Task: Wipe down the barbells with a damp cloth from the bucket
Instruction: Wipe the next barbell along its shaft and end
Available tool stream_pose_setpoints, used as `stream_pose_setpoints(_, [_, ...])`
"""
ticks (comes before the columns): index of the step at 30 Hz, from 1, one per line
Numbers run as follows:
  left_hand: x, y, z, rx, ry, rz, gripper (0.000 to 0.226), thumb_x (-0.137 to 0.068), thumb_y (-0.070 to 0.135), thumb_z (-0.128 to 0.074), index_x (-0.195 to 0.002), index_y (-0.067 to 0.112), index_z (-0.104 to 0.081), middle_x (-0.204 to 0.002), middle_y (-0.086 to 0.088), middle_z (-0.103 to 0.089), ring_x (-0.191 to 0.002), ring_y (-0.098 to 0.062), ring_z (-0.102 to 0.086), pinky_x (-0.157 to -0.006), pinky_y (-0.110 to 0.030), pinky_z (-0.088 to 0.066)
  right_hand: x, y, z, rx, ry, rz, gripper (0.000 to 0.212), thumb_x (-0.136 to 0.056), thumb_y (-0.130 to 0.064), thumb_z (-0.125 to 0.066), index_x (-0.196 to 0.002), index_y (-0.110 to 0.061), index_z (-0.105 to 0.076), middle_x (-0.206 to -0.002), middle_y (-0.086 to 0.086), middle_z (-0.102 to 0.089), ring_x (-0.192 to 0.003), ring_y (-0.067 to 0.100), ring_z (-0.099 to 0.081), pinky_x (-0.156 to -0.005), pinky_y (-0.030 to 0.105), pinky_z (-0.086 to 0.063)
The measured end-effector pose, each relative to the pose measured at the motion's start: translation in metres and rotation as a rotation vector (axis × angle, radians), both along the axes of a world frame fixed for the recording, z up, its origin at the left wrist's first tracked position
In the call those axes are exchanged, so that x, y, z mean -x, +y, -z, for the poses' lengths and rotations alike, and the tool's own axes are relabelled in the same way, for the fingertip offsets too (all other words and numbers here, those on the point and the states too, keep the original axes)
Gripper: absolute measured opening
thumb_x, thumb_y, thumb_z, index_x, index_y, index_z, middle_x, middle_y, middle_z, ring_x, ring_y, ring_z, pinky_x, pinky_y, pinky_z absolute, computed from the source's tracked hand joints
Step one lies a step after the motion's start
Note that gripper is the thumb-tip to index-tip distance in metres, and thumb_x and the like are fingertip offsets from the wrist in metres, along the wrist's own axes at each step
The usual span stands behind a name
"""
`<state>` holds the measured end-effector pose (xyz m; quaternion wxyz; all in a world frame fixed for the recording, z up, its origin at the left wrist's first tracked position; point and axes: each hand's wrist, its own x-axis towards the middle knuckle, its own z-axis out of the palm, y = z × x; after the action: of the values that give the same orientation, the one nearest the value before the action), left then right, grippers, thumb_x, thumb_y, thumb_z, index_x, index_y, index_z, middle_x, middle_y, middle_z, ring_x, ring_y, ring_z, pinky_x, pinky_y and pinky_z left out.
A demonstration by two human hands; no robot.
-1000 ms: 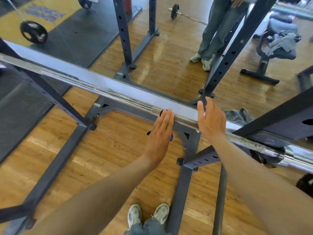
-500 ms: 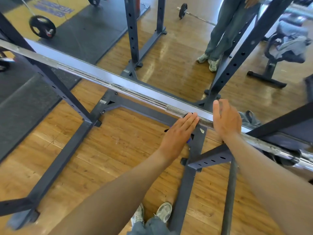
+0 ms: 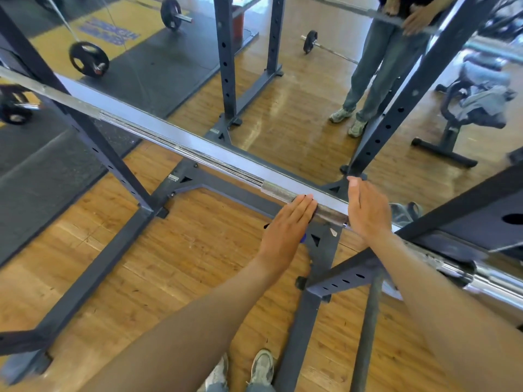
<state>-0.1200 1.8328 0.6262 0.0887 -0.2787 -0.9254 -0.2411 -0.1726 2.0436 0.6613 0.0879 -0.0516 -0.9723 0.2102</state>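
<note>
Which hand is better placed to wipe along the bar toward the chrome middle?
Left, probably. The left hand lies flat on the barbell, nearest the unwiped stretch, something dark beneath its fingers. The right hand sits nearer the rack.

I am seeing one barbell on one squat rack, my two hands, left and right, and my two sneakers.
</note>
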Motion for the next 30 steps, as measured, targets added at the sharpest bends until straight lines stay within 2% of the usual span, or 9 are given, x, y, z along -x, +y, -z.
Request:
stream_pose_setpoints(3, [-0.006,0.015,-0.004,-0.078,-0.011,-0.095,0.086,-0.09,-0.018,-0.051,-0.162,0.007,-0.014,-0.171,-0.005,-0.009,-0.158,-0.022,-0.001,-0.128,-0.035,-0.008,-0.008,0.016,0.009,-0.231,-0.086,0.005,0.075,-0.101,-0.055,-0.002,-0.151,-0.017,-0.044,-0.152,0.009,-0.049,-0.146,0.028,-0.036,-0.119,0.052,-0.02])
stream_pose_setpoints(7, [-0.019,0.052,-0.003,0.085,0.112,0.098,0.097,-0.081,0.01,-0.078,-0.161,0.009,-0.023,-0.167,-0.005,-0.026,-0.155,-0.021,-0.02,-0.125,-0.032,-0.012,-0.009,0.015,0.018,-0.237,-0.049,0.043,0.076,-0.1,-0.062,0.0,-0.16,-0.024,-0.027,-0.166,0.005,-0.026,-0.156,0.022,-0.012,-0.124,0.053,-0.011])
stream_pose_setpoints(11, [-0.003,0.02,-0.002,0.035,0.058,-0.011,0.091,-0.085,-0.015,-0.059,-0.162,0.011,-0.02,-0.169,-0.004,-0.021,-0.157,-0.017,-0.011,-0.127,-0.03,-0.002,-0.011,0.017,0.016,-0.277,0.014,0.038,0.07,-0.103,-0.062,-0.004,-0.162,-0.026,-0.013,-0.17,0.002,-0.011,-0.157,0.02,-0.001,-0.125,0.053,-0.01])
stream_pose_setpoints(13, [-0.003,0.016,-0.002,0.018,0.009,-0.12,0.091,-0.087,-0.018,-0.054,-0.163,0.011,-0.014,-0.171,-0.002,-0.012,-0.157,-0.017,0.0,-0.124,-0.029,0.006,-0.014,0.015,0.014,-0.273,0.036,0.039,0.069,-0.104,-0.062,-0.01,-0.163,-0.026,-0.011,-0.17,0.003,-0.009,-0.157,0.021,0.0,-0.125,0.053,-0.009])
stream_pose_setpoints(15, [-0.012,0.034,-0.006,-0.021,0.004,-0.179,0.09,-0.089,-0.015,-0.057,-0.163,0.01,-0.013,-0.171,-0.002,-0.01,-0.156,-0.017,0.003,-0.127,-0.032,-0.002,-0.016,0.013,0.013,-0.254,0.065,0.043,0.07,-0.104,-0.063,-0.015,-0.163,-0.025,-0.012,-0.17,0.003,-0.009,-0.157,0.022,0.0,-0.124,0.052,-0.01])
stream_pose_setpoints(18, [-0.022,0.069,-0.008,0.02,0.096,-0.042,0.095,-0.079,0.0,-0.074,-0.16,0.013,-0.026,-0.165,-0.001,-0.031,-0.155,-0.018,-0.022,-0.124,-0.03,-0.018,-0.016,0.013,0.011,-0.224,0.077,0.07,0.07,-0.104,-0.061,-0.014,-0.163,-0.023,-0.015,-0.169,0.006,-0.013,-0.157,0.025,-0.006,-0.123,0.055,-0.018])
stream_pose_setpoints(21, [-0.016,0.052,-0.003,-0.009,0.023,0.035,0.086,-0.086,-0.012,-0.061,-0.161,0.015,-0.026,-0.167,0.001,-0.025,-0.156,-0.014,-0.012,-0.126,-0.026,-0.002,-0.018,0.014,0.01,-0.182,0.051,0.077,0.071,-0.103,-0.061,-0.006,-0.162,-0.023,-0.016,-0.169,0.006,-0.014,-0.156,0.025,-0.007,-0.123,0.055,-0.02])
stream_pose_setpoints(26, [-0.002,0.033,0.006,-0.136,-0.032,-0.327,0.091,-0.087,-0.021,-0.054,-0.163,0.015,-0.019,-0.17,0.006,-0.011,-0.157,-0.012,0.001,-0.127,-0.027,-0.005,-0.014,0.015,0.014,-0.224,0.035,0.053,0.07,-0.105,-0.059,-0.007,-0.161,-0.021,-0.024,-0.167,0.008,-0.021,-0.156,0.025,-0.014,-0.122,0.053,-0.024])
stream_pose_setpoints(30, [-0.029,0.077,0.0,-0.087,-0.036,-0.081,0.095,-0.084,-0.025,-0.048,-0.163,0.013,-0.01,-0.169,0.005,0.0,-0.156,-0.014,0.009,-0.125,-0.028,0.005,-0.015,0.014,0.014,-0.195,0.028,0.07,0.069,-0.105,-0.055,-0.009,-0.158,-0.018,-0.032,-0.165,0.009,-0.029,-0.154,0.026,-0.02,-0.12,0.053,-0.027])
